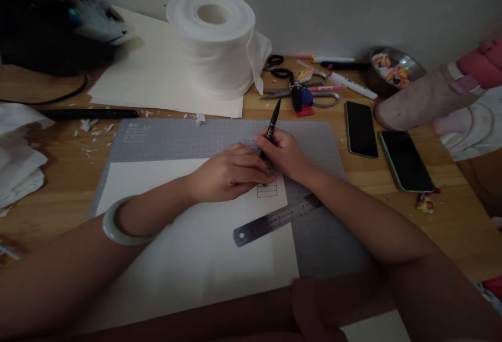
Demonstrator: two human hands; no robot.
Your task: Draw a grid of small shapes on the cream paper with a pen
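Observation:
My right hand (285, 155) is closed round a black marker pen (273, 121), which tilts with its upper end pointing away from me. Its tip is hidden behind my fingers. Beside it, my left hand (232, 173) lies flat on the white paper (188, 258), fingers stretched toward the pen. A small drawing of black lines and boxes (267, 191) shows just below my left fingertips. The sheet rests on a grey cutting mat (321, 242). A steel ruler (266, 223) lies slanted across the paper's right edge, partly under my right forearm.
Behind the mat stands a large tissue roll (214, 54) on more paper sheets (145, 70). Scissors (323, 96), keys (301, 96) and pens are at the back. Two phones (361, 128), a pink bottle (423, 99) and a metal bowl (386, 83) of wrapped sweets stand at the right.

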